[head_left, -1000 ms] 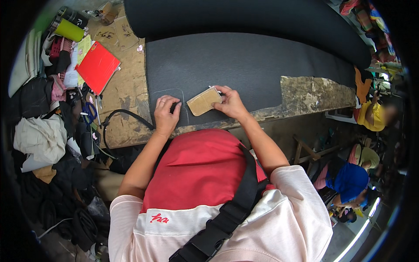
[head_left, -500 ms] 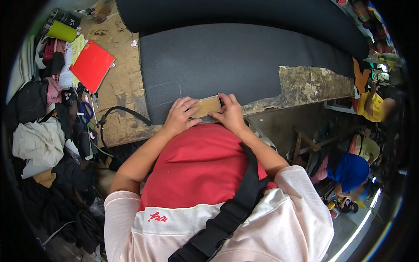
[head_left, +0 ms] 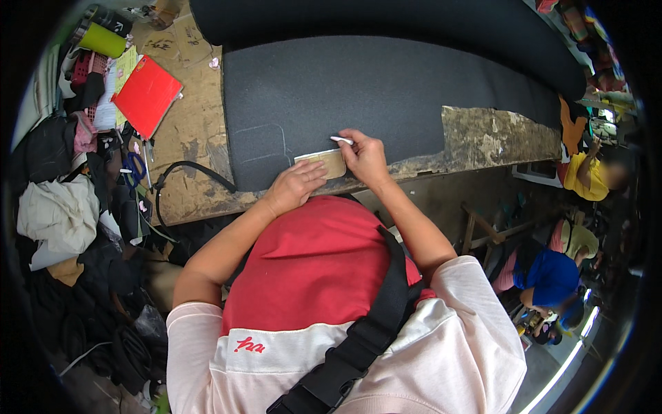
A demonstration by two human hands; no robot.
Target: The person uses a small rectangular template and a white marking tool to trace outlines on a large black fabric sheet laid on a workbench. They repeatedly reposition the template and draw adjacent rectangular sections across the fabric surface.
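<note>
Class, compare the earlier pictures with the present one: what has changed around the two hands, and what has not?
The left hand has moved right, from the bare black sheet onto the cardboard piece, which now lies more level. The right hand has let go of the cardboard's right end and holds a slim white stick. The black sheet and red folder stayed put.
</note>
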